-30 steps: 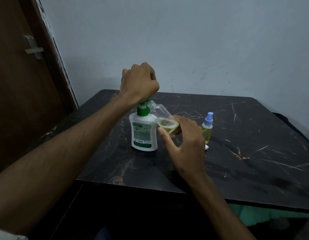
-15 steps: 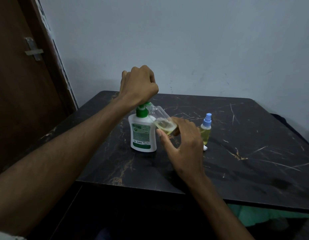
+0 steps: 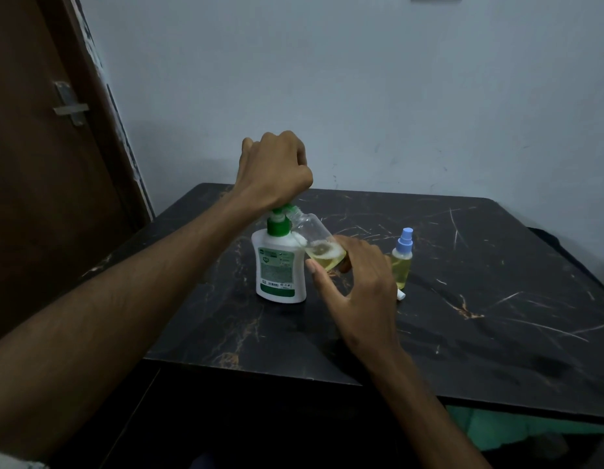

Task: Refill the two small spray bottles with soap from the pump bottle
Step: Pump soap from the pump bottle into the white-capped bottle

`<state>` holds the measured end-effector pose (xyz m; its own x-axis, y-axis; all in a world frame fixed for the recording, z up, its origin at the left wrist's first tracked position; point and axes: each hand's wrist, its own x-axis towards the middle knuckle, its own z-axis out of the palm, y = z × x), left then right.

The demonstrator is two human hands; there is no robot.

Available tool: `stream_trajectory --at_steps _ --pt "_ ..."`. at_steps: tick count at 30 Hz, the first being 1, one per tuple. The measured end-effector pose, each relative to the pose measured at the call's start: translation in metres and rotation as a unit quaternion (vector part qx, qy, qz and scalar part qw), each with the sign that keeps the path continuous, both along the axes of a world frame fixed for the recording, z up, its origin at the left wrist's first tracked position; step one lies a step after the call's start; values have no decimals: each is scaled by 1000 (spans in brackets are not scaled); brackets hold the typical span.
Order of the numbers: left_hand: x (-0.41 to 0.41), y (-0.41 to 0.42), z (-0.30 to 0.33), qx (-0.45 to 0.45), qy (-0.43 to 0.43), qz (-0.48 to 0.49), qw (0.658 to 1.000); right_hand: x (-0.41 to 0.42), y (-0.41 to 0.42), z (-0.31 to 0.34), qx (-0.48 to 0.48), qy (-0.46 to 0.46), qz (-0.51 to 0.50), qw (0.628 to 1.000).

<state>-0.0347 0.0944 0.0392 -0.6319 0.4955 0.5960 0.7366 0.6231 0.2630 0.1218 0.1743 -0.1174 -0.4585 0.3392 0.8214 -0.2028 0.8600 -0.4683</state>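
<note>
A white pump bottle (image 3: pixel 279 265) with a green pump head stands upright on the black marble table (image 3: pixel 496 299). My left hand (image 3: pixel 271 170), fingers curled, sits on top of the pump head. My right hand (image 3: pixel 356 286) holds a small clear spray bottle (image 3: pixel 319 245) without its cap, tilted with its mouth at the pump spout; yellow soap with foam lies in its lower part. A second small spray bottle (image 3: pixel 402 262), with a blue spray cap and yellow liquid inside, stands upright to the right. A small white piece (image 3: pixel 400 294) lies at its foot, partly hidden by my right hand.
A brown door (image 3: pixel 40 164) with a metal latch (image 3: pixel 70 103) stands at the left. A pale wall (image 3: pixel 361 96) rises behind the table. The table's front edge (image 3: pixel 327 377) runs below my hands, with something green (image 3: pixel 496 431) under it at right.
Hardly anything has moved. My left hand stays on the pump head and my right hand keeps the tilted bottle at the spout.
</note>
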Motion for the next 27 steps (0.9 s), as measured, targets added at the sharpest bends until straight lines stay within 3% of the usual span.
stream_trajectory --at_steps 27 --pt "-3 -1 -6 8 -12 0 1000 0 -1 2 -4 6 6 1000"
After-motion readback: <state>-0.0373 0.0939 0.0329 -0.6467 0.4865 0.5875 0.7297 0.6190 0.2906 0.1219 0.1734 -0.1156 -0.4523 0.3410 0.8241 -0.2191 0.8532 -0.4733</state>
